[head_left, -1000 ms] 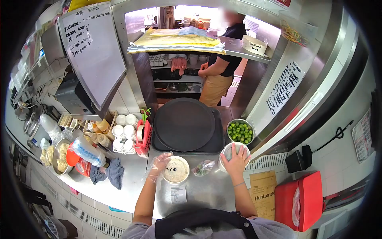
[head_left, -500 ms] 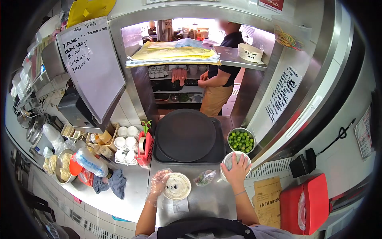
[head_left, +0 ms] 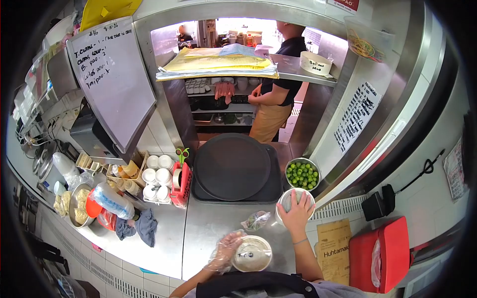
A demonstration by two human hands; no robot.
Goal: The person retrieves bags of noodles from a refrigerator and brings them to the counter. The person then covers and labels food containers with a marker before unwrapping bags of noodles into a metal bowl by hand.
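Observation:
My left hand (head_left: 228, 248), in a clear plastic glove, grips the left edge of a round, lidded white tub (head_left: 253, 254) with dark writing on its lid. This tub is close to my body on the steel counter. My right hand (head_left: 294, 213) is bare, its fingers spread flat over the top of a second white round tub (head_left: 283, 202) at the counter's right edge. Between the two tubs, slightly farther away, lies a small clear bag (head_left: 256, 220) with something green and purplish inside.
A round black tray (head_left: 231, 168) rests on a dark rectangular tray (head_left: 276, 174) ahead. Beside them is a bowl of green citrus fruits (head_left: 302, 176). To the left are stacked white cups (head_left: 158, 176), a red tape dispenser (head_left: 182, 186) and grey cloths (head_left: 146, 228). A person (head_left: 273, 94) stands beyond the pass-through.
My left hand has moved the lidded tub rightward and nearer my body. The paper slip beside it no longer shows. My right hand stays on its tub.

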